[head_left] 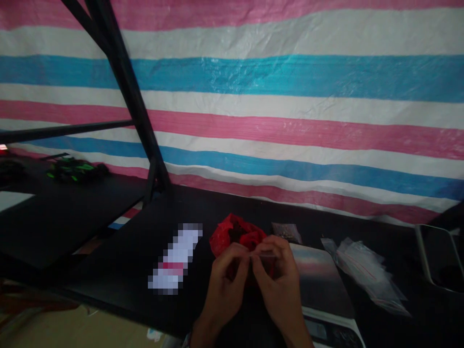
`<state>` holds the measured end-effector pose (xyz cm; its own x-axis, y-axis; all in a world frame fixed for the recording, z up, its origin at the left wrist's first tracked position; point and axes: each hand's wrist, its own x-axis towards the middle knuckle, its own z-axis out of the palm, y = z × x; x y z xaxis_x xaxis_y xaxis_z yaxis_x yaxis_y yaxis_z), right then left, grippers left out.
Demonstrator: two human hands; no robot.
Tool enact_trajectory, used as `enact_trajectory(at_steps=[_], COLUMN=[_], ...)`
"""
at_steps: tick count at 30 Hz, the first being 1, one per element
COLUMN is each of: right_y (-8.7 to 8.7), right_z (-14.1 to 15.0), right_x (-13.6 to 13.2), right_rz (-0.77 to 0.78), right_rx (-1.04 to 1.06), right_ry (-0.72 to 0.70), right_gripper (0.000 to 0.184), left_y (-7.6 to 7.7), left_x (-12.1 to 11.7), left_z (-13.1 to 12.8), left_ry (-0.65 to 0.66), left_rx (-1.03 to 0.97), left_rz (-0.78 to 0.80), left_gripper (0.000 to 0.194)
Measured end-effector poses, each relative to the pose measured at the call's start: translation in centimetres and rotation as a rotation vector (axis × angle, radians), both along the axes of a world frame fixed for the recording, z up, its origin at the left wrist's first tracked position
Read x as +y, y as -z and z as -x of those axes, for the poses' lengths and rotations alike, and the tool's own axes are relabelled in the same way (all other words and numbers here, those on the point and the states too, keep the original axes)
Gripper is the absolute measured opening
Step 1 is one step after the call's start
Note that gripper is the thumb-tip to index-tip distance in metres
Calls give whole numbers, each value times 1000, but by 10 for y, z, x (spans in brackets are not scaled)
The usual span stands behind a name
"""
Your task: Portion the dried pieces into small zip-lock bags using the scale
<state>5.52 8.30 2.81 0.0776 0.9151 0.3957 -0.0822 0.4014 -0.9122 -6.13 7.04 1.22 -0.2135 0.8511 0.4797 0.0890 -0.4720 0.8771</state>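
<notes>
- Head view, dim light, black table (pixel 119 270) in front of a pink, white and blue striped tarp (pixel 290 72).
- Far left: a lower black table with a black-and-green toy car (pixel 74 170) on it, well apart from the hands.
- Black metal frame post (pixel 126 92) slants down to the table's back edge.
- White label or packet (pixel 176 258), pixelated, lies flat left of the hands; details can't be told.
- Red plastic bag (pixel 235 234) sits open just behind the hands, dark contents inside, too dim to identify.
- Left hand (pixel 226 280): fingers curled narrow, pinching the left edge of a small clear zip bag (pixel 264 261).
- Right hand (pixel 279 275): fingers also pinched on the same small bag, thumb meeting the left one; the bag is held between both hands, above the table's near edge.
- Digital scale (pixel 322 285) lies just right of the right hand, touching or under the wrist, can't tell which.
- Small filled packet (pixel 286 232) behind the scale.
- Pile of empty clear zip bags (pixel 366 273) right of the scale.
- Metal tray (pixel 440 258) at far right edge.
</notes>
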Motion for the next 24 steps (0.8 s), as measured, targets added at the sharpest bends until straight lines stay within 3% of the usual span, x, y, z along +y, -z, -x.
enact_trajectory(at_steps=[4, 6, 10, 11, 13, 16, 19, 22, 24], right_y=[-10, -21, -50, -54, -54, -35, -17, -20, -29], right_z=[-8, -25, -74, -84, -98, -102, -87, -57, -35], right_x=[-2, 6, 47, 59, 82, 99, 92, 67, 47], right_rz=[-2, -6, -137, -209, -245, -51, 106, 9, -69], right_rx=[-65, -89, -29, -26, -87, -390, -606, -680, -708], right_ry=[-11, 66, 500, 617, 724, 568, 343, 218, -23], right_gripper=[12, 14, 32, 35, 34, 29, 27, 24, 20], left_y=[-2, -2, 3, 5, 9, 11, 14, 19, 25], left_x=[-3, -4, -3, -2, 2, 8, 12, 15, 16], left_z=[1, 5, 21, 26, 36, 46, 49, 50, 53], left_ry=[32, -5, -196, -241, -337, -479, -597, -697, -654], left_rx=[60, 149, 327, 372, 468, 596, 662, 681, 693], left_rz=[-17, -29, -88, -101, -112, -110, -56, 33, 44], left_gripper=[20, 16, 21, 22, 24, 23, 24, 31, 36])
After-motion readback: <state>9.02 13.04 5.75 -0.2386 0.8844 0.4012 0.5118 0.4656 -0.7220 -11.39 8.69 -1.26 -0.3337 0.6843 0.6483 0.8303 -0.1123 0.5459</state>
